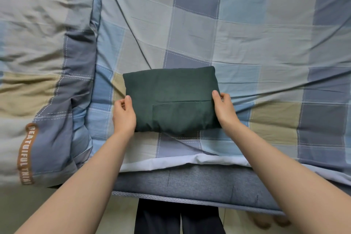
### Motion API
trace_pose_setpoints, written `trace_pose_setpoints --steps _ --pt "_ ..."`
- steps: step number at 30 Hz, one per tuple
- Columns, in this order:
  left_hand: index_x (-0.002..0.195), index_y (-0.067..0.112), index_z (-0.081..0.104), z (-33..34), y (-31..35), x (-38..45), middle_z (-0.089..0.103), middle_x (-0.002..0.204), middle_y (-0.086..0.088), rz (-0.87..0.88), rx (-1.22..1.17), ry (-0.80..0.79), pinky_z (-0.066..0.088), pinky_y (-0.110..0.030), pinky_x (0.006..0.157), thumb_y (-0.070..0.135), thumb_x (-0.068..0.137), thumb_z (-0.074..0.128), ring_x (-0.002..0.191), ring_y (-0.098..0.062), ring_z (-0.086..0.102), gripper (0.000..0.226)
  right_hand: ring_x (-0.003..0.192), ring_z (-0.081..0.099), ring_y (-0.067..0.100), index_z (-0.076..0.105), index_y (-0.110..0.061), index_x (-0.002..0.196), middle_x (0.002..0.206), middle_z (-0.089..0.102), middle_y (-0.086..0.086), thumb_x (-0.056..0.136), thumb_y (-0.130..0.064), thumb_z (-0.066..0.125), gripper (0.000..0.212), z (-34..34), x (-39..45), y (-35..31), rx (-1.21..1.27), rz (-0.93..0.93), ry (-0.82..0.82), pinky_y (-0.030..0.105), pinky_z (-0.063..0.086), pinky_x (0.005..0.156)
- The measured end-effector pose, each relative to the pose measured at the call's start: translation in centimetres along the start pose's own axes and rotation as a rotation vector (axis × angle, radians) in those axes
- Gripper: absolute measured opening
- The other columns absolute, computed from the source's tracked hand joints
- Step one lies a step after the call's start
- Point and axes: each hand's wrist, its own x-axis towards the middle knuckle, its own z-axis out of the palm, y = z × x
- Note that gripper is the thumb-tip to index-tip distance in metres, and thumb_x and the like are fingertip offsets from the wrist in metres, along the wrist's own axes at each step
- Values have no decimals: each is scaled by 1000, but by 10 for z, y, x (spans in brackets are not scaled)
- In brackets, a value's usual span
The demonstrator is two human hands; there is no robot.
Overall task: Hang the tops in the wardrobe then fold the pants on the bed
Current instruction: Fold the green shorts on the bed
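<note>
The dark green pants (171, 99) are folded into a compact rectangle with a pocket facing up, and lie on the checked sheet of the bed (247, 43), near its front edge. The left end of the bundle is pinched by the left hand (123, 114), thumb on top and fingers curled beneath. The right end is gripped the same way by the right hand (225, 110). A bunched quilt (41, 62) with brown lettered labels is piled just left of the pants.
</note>
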Motion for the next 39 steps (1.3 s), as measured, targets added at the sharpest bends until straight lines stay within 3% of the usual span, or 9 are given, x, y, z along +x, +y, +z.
trace_pose_setpoints --steps 4,12,18,22,24,27,30,33,39 --pt "124 15 61 -1 0 -17 65 122 -2 -34 -80 -113 45 -42 104 47 94 56 115 -25 58 45 106 56 20 51 -16 119 111 59 -4 91 -49 53 43 3 -9 3 -12 -41 -68 38 46 95" --pt "86 11 69 -39 -6 -105 69 88 -6 -26 -114 47 48 -36 77 35 90 67 86 -24 61 24 85 56 20 54 -15 95 82 58 -6 99 -28 47 15 -39 -80 11 -16 -108 0 29 42 68" --pt "97 11 72 -103 45 -196 71 92 -1 68 -174 32 50 -35 81 38 93 64 92 -21 66 28 97 60 29 56 -5 105 102 65 10 101 -25 44 24 -111 -194 -22 48 -183 33 40 47 85" --pt "92 21 69 -147 97 -242 72 92 5 166 -256 -31 54 -32 82 40 95 60 91 -15 68 21 110 55 24 53 -8 117 116 60 5 101 -34 40 33 -154 -267 -58 90 -232 80 43 45 97" --pt "86 24 68 -169 123 -263 72 88 7 213 -272 -75 53 -27 74 42 96 57 87 -13 68 23 95 54 12 52 -12 104 99 58 -6 101 -37 40 28 -174 -306 -72 141 -261 147 35 43 88" --pt "93 27 67 -196 151 -284 72 97 8 302 -287 -173 53 -31 82 44 97 54 92 -11 67 22 85 55 -6 52 -23 96 91 58 -20 98 -39 46 17 -191 -352 -88 221 -301 248 19 41 76" --pt "96 31 67 -219 171 -299 72 102 11 408 -246 -301 53 -33 86 44 94 59 98 -9 67 15 89 56 1 54 -21 101 96 61 -13 97 -37 48 18 -194 -393 -90 255 -321 362 23 44 76" --pt "93 28 68 -239 181 -311 72 92 12 529 -182 -394 54 -33 78 39 93 63 87 -6 67 12 84 54 16 50 -10 102 94 61 2 100 -31 45 21 -182 -434 -77 281 -281 479 32 44 73" --pt "75 17 60 -247 186 -360 60 67 4 722 -33 -623 42 -29 59 38 96 59 63 -7 51 29 76 52 -10 49 -17 94 82 56 -12 100 -19 47 6 -167 -523 -24 433 -196 834 5 37 65"
